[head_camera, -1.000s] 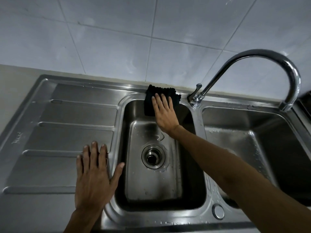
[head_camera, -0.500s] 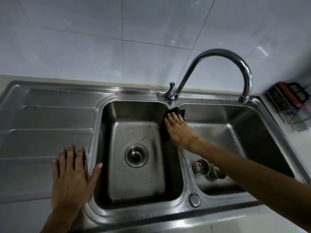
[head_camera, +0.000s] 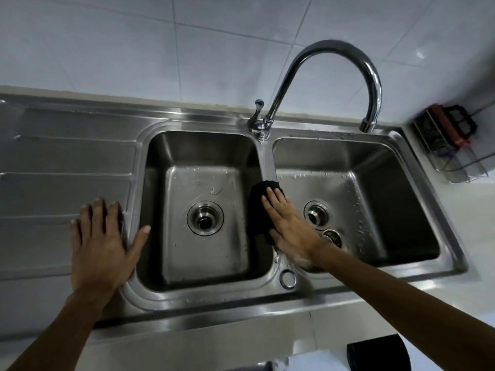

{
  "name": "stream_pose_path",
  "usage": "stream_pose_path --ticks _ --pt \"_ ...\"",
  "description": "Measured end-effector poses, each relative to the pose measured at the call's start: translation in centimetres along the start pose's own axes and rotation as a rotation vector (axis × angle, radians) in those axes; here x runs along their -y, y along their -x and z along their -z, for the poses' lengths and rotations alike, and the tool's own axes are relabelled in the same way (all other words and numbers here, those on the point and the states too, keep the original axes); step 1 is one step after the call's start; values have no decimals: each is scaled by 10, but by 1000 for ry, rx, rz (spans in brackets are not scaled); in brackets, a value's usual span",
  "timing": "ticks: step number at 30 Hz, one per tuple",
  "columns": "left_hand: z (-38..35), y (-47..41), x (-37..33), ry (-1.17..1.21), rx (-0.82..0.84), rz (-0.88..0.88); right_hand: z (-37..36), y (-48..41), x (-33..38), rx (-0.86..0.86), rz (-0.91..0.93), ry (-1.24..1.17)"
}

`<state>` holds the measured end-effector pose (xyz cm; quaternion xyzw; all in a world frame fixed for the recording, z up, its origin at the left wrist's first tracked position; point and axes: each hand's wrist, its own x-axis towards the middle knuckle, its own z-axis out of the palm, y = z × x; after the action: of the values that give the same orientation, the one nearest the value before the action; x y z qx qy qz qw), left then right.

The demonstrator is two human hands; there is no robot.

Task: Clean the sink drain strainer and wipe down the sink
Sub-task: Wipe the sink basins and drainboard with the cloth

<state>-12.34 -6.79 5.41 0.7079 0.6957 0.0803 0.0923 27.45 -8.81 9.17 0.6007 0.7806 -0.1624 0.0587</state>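
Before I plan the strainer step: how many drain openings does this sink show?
2. One round steel drain sits mid-floor in the left basin; the other in the right basin, beside the right hand pressing the black cloth. None seem hidden.

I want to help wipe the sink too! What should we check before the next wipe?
1. Hold on cloth: ok, right hand presses it flat on the divider.
2. Brace: ok, left hand lies flat on the drainboard.
3. Water: ok, none runs from the tap.
4. Place of strainer: not ok, it lies loose beside the right drain.
5. Dryness of left basin: not ok, drops on its floor.
6. Dirt on cloth: cannot tell, it is black.
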Motion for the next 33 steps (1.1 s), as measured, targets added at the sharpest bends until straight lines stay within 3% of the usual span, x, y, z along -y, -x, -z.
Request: stream_pose_path --ticks 8,15,22,28,33 --pt "-8 -4 4 -7 -26 -6 14 -77 -9 -34 -156 -19" --pt "-1 -2 -2 26 -30 10 -36 67 29 -75 9 -50" --pt "0 -1 -3 36 -53 -4 -5 -1 15 13 -91 -29" --pt "-5 -3 1 39 -83 -18 -45 106 23 25 32 -35" --pt "18 25 -9 49 -17 -22 -35 127 16 118 106 20"
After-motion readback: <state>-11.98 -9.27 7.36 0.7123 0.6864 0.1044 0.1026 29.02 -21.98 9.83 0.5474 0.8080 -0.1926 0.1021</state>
